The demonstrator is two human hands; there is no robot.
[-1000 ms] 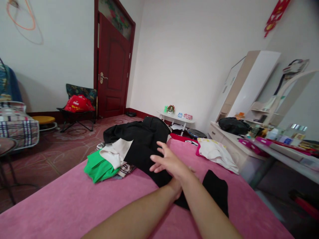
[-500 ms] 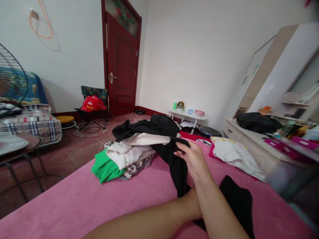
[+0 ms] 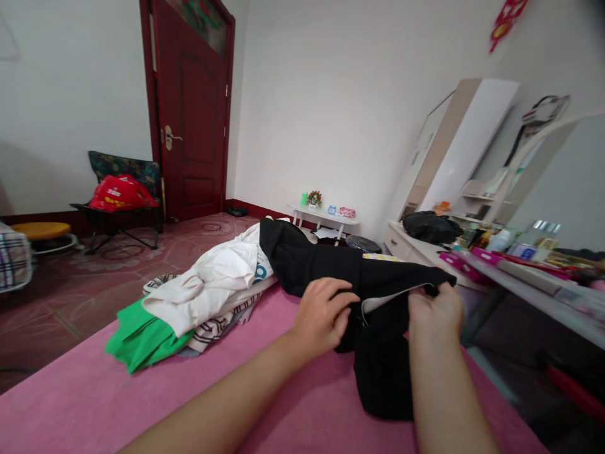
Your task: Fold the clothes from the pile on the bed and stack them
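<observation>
Clutching the black garment (image 3: 326,261), left hand (image 3: 324,318) and right hand (image 3: 435,312) fingers are closed; white shirt's (image 3: 212,277) blue print unreadable.

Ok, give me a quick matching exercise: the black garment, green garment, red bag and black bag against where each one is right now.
Things:
1. black garment
2. green garment
3. red bag
4. black bag

Places:
A. on the folding chair beside the door
B. under the white garment on the pink bed
C. on top of the white dresser
D. gripped by the left hand and right hand

Pairs: 1-D, 2-B, 3-A, 4-C
</observation>
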